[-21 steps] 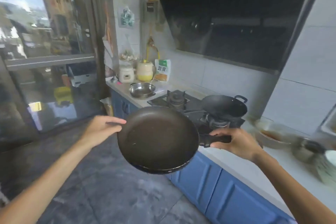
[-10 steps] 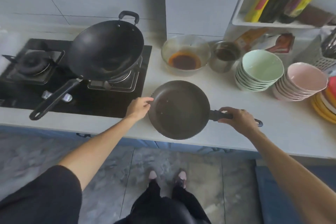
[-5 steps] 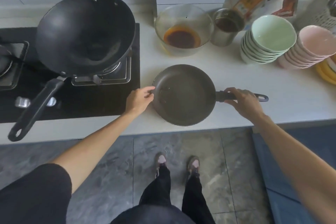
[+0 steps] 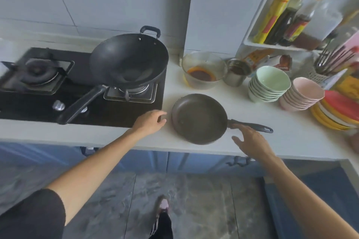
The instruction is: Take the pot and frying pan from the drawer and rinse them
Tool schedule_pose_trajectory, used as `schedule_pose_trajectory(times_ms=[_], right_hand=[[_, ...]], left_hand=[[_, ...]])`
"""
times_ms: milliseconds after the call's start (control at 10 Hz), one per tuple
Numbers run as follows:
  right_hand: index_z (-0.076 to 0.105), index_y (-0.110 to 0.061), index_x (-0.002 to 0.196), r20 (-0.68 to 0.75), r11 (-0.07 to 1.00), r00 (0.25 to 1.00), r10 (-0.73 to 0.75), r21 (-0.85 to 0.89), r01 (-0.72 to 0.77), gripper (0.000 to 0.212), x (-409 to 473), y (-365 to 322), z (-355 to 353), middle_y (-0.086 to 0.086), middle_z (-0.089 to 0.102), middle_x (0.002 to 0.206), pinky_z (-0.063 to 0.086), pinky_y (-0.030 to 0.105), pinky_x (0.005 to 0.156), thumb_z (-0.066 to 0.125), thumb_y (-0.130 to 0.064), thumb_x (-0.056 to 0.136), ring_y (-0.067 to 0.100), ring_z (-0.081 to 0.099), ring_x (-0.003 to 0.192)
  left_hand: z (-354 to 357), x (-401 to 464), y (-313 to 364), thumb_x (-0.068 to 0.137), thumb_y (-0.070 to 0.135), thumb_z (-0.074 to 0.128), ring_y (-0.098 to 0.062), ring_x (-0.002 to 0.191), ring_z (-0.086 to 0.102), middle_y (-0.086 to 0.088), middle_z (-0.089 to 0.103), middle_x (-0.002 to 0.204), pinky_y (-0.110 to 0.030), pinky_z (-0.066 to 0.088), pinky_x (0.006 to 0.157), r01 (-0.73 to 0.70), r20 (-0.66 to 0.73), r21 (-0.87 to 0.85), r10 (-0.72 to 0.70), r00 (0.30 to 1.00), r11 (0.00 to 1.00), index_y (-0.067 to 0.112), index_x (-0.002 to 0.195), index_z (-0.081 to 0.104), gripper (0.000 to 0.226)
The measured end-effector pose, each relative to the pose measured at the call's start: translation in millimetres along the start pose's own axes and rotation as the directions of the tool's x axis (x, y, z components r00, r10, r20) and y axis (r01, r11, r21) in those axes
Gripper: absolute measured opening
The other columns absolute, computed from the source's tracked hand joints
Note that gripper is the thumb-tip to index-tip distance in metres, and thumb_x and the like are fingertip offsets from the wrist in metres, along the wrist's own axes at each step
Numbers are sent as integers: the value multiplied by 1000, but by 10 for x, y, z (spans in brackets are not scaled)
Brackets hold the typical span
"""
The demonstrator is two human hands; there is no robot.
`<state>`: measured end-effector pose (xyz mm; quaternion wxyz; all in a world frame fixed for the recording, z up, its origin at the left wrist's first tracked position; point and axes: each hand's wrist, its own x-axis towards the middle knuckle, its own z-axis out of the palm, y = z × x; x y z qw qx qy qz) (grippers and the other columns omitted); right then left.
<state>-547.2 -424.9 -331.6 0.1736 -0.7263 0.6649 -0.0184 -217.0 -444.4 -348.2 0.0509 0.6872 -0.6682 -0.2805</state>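
Dark round non-stick frying pan (image 4: pixel 199 118) flat on white table (image 4: pixel 281 141), near front edge, black handle pointing right; just right of black gas hob (image 4: pixel 81 91) carrying large black wok (image 4: pixel 129 60) on right burner. Left hand (image 4: pixel 150 121) just beside pan's left rim, fingers loosely curled, grip on nothing; right hand (image 4: pixel 250 138) over handle's near end, fingers spread and relaxed, grip open, contact with handle unclear. Behind pan: clear glass bowl with red-brown sauce (image 4: pixel 203 71), small steel cup (image 4: pixel 236 72); stacked pale green bowls (image 4: pixel 269 83) and pink bowls (image 4: pixel 302 94) further right.
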Motion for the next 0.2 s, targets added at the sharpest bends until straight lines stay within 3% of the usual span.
schedule_pose_trajectory(times_ms=[100,200], right_hand=[[63,-31,113,-175,991,984,-37,120,59,26,-459,-188,-363,-9,69,113,45,31,82,57,-27,88,17,64,106],[64,-32,111,-271,968,961,-57,221,120,24,-1126,-406,-744,-13,68,108,48,31,81,59,-30,87,13,66,100]], left_hand=[[-323,-640,193,95,45,41,-20,127,48,5,51,140,-36,39,97,-30,-79,50,34,996,998,28,134,48,43],[-578,-1413,427,98,46,31,-24,119,55,3,61,128,-35,41,89,-96,-279,129,129,951,987,25,120,57,40]])
